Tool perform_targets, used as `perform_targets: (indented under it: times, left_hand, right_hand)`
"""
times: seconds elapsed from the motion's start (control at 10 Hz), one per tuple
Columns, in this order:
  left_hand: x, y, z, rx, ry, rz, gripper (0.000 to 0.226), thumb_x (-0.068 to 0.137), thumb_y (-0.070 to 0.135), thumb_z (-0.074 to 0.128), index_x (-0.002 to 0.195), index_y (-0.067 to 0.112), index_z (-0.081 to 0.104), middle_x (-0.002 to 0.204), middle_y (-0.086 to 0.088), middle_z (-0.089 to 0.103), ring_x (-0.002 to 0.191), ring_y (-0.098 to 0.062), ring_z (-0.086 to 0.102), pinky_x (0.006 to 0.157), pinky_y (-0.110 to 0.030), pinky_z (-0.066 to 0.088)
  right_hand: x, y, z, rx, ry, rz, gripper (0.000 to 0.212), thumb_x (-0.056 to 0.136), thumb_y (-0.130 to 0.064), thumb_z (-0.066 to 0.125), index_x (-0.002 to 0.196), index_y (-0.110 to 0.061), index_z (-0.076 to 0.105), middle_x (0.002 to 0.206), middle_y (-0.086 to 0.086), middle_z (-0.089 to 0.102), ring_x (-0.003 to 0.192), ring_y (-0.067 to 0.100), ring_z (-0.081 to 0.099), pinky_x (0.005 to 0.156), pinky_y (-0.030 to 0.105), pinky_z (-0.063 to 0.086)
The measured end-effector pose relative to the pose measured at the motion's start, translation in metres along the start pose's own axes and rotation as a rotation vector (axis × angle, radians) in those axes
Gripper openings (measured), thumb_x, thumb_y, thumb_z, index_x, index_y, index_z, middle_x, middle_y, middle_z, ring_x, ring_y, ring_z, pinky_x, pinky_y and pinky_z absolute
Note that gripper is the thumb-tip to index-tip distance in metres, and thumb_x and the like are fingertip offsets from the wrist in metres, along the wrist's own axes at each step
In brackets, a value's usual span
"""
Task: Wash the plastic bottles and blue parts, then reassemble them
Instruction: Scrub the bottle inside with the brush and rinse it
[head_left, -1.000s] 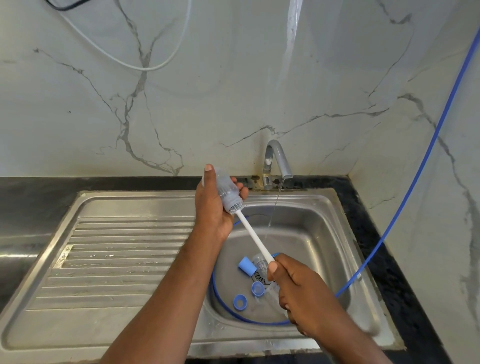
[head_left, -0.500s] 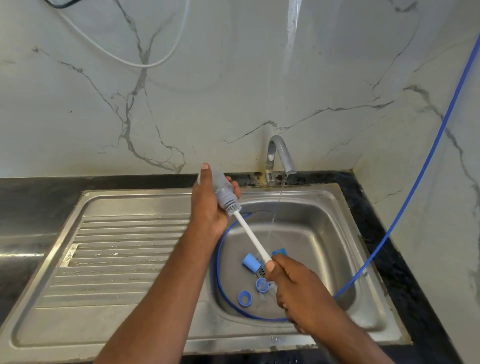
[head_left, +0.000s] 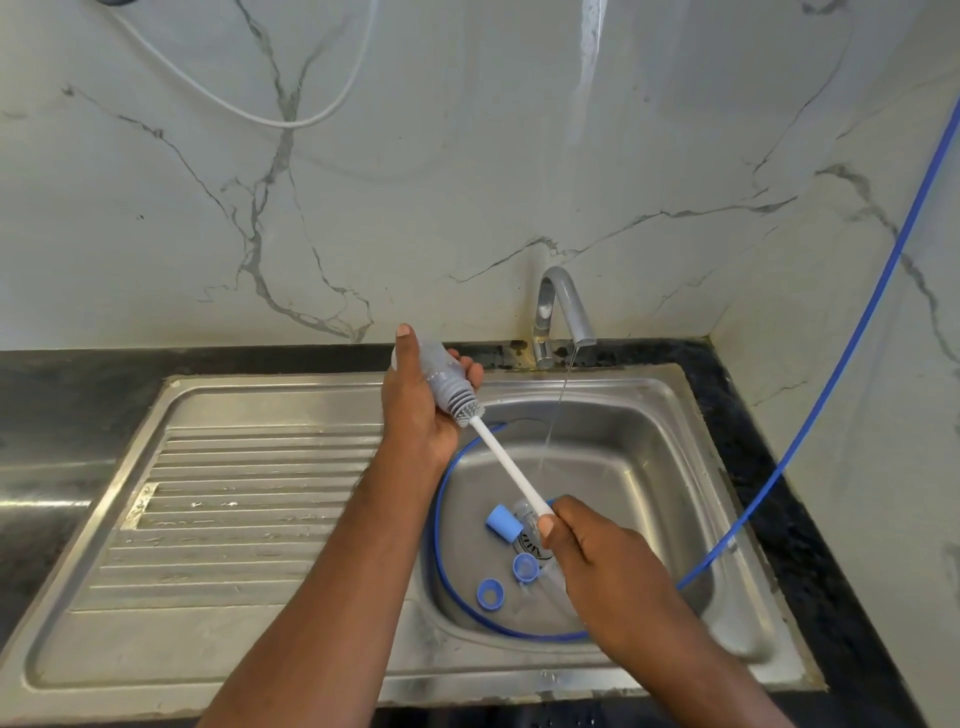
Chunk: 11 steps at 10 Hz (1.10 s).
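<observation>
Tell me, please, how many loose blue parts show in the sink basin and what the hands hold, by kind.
Blue cylinder cap: 1
Blue rings: 2
Bottle, in left hand: 1
Brush, in right hand: 1
Total: 5
Blue sliver beside the right hand: unclear, uncounted.

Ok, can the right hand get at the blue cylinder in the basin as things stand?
Likely not yet: the blue cylinder lies uncovered just beside the right hand, but that hand's grip is taken up by the white brush handle; it must let go first.
</observation>
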<state>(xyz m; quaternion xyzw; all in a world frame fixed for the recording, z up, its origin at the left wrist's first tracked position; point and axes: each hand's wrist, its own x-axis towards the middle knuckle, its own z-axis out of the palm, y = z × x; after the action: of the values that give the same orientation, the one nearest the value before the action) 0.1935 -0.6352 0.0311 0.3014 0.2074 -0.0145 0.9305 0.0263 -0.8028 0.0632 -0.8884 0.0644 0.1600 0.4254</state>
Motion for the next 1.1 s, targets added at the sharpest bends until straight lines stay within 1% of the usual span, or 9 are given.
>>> perform_targets:
  times: [0.2, 0.3, 0.4, 0.5, 0.6, 0.7, 0.9, 1.0, 1.1]
  left_hand:
    - [0.007, -0.009, -0.007, 0.062, 0.061, 0.048, 0.046, 0.096, 0.043, 0.066, 0.117, 0.005, 0.052, 0.077, -0.012, 0.053, 0.061, -0.021, 0.061, 0.06, -0.036, 0.059]
    - [0.006, -0.016, -0.006, 0.045, 0.074, 0.032, 0.048, 0.096, 0.043, 0.065, 0.121, 0.005, 0.05, 0.077, -0.012, 0.05, 0.061, -0.022, 0.057, 0.059, -0.036, 0.058]
    - [0.012, -0.009, -0.006, -0.035, 0.15, 0.012, 0.059, 0.094, 0.047, 0.066, 0.13, 0.003, 0.051, 0.101, -0.02, 0.057, 0.084, -0.029, 0.065, 0.064, -0.039, 0.062]
    - [0.011, -0.01, -0.006, -0.052, 0.124, -0.004, 0.058, 0.094, 0.048, 0.066, 0.128, 0.003, 0.052, 0.099, -0.019, 0.059, 0.08, -0.026, 0.066, 0.062, -0.037, 0.062]
    - [0.004, -0.011, -0.006, -0.129, -0.039, -0.093, 0.048, 0.094, 0.049, 0.065, 0.113, 0.006, 0.053, 0.078, -0.011, 0.059, 0.065, -0.019, 0.063, 0.057, -0.031, 0.06]
    - [0.002, -0.007, 0.001, -0.205, -0.176, -0.134, 0.049, 0.09, 0.052, 0.065, 0.108, 0.009, 0.054, 0.08, -0.009, 0.059, 0.067, -0.018, 0.063, 0.058, -0.029, 0.06]
    - [0.005, -0.012, 0.011, 0.077, 0.031, 0.203, 0.029, 0.1, 0.037, 0.06, 0.102, 0.009, 0.051, 0.075, -0.009, 0.053, 0.063, -0.022, 0.058, 0.06, -0.037, 0.059]
    - [0.006, -0.011, 0.01, 0.026, 0.015, 0.13, 0.038, 0.098, 0.041, 0.063, 0.112, 0.008, 0.052, 0.078, -0.01, 0.056, 0.065, -0.022, 0.062, 0.062, -0.037, 0.06]
    - [0.0, -0.014, 0.015, -0.07, -0.1, -0.058, 0.047, 0.094, 0.049, 0.064, 0.111, 0.006, 0.055, 0.079, -0.01, 0.06, 0.068, -0.021, 0.065, 0.061, -0.034, 0.061]
  right_hand:
    - [0.005, -0.004, 0.005, -0.454, 0.148, -0.069, 0.021, 0.106, -0.051, 0.025, 0.094, -0.035, 0.031, 0.069, -0.007, 0.05, 0.065, 0.015, 0.049, 0.056, 0.033, 0.036]
    - [0.011, 0.002, 0.011, -0.673, 0.302, -0.103, 0.016, 0.104, -0.049, 0.034, 0.109, -0.033, 0.039, 0.078, -0.006, 0.056, 0.064, 0.021, 0.052, 0.053, 0.033, 0.037]
    - [0.006, 0.007, 0.016, -0.764, 0.313, -0.03, 0.021, 0.094, -0.048, 0.058, 0.112, -0.041, 0.049, 0.068, -0.006, 0.052, 0.05, 0.019, 0.039, 0.04, 0.026, 0.014]
    - [0.006, 0.014, 0.008, -0.718, 0.204, -0.061, 0.022, 0.094, -0.05, 0.059, 0.113, -0.041, 0.056, 0.061, -0.006, 0.048, 0.046, 0.019, 0.044, 0.041, 0.025, 0.018]
    - [0.013, 0.015, -0.008, 0.214, -0.078, 0.091, 0.026, 0.104, -0.048, 0.047, 0.119, -0.037, 0.065, 0.057, -0.009, 0.044, 0.046, 0.012, 0.041, 0.049, 0.025, 0.03]
    - [0.011, 0.014, -0.019, 0.9, -0.418, 0.345, 0.036, 0.103, -0.045, 0.047, 0.119, -0.023, 0.072, 0.06, 0.0, 0.029, 0.041, 0.01, 0.02, 0.04, 0.018, 0.019]
    - [0.012, 0.037, -0.008, -0.636, 0.369, -0.22, 0.019, 0.096, -0.035, 0.063, 0.115, -0.036, 0.067, 0.055, -0.003, 0.048, 0.041, 0.021, 0.046, 0.042, 0.025, 0.028]
    - [0.011, 0.032, -0.008, -0.156, 0.172, -0.127, 0.029, 0.097, -0.048, 0.059, 0.119, -0.032, 0.067, 0.056, -0.005, 0.047, 0.046, 0.018, 0.044, 0.047, 0.026, 0.032]
    - [0.009, 0.02, -0.014, 0.849, -0.347, 0.297, 0.038, 0.101, -0.048, 0.05, 0.117, -0.023, 0.073, 0.057, 0.0, 0.034, 0.04, 0.012, 0.025, 0.041, 0.02, 0.023]
